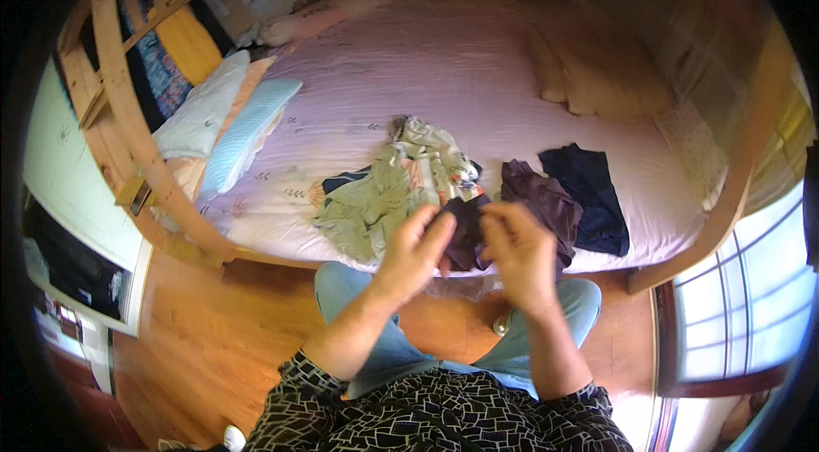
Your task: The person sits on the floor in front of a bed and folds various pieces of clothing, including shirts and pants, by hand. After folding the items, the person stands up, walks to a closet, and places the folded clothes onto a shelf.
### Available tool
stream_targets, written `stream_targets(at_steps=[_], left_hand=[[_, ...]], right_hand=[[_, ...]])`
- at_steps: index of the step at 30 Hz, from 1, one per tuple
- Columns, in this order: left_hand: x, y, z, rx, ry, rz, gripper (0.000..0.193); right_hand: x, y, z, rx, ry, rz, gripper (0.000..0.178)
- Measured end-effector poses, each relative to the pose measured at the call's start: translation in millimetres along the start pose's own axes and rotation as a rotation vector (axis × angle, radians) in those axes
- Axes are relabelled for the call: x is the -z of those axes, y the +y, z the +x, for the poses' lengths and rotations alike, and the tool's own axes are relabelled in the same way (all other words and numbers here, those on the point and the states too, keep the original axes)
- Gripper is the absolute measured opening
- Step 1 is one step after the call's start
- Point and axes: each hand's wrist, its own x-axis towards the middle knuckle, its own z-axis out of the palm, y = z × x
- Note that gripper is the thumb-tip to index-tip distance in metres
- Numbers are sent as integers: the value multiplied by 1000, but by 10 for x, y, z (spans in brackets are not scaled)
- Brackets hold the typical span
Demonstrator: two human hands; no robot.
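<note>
Between my two hands, over the near edge of the bed, is a small dark purple-brown cloth garment (466, 234). My left hand (415, 249) grips its left side between thumb and fingers. My right hand (519, 249) pinches the upper right edge. Just beyond my left hand lies a rumpled sage-green garment (367, 209), with a cream patterned garment (431, 152) bunched against it. On the right, a crumpled dark plum garment (544, 200) lies partly behind my right hand. It overlaps a flat navy garment (590, 196).
The bed has a pink sheet (409, 60) and a wooden frame (734, 213). Pillows (205, 107) and a folded light-blue textile (254, 132) lean at the left. A brown blanket (610, 81) lies at the far right. Below is a wooden floor (205, 333).
</note>
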Motion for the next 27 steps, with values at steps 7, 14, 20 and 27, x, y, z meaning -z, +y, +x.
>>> stream_targets(at_steps=[7, 14, 20, 27], left_hand=[[-82, 0, -336, -91, -384, -58, 48], [106, 166, 20, -471, -341, 590, 66], [-93, -209, 410, -159, -501, 534, 26], [-561, 544, 1703, -733, -334, 913, 23]], right_hand=[[107, -112, -250, 283, -225, -366, 57], [452, -203, -273, 137, -316, -98, 20], [885, -142, 252, 231, -205, -312, 21], [1528, -138, 1214, 277, 99, -365, 23]])
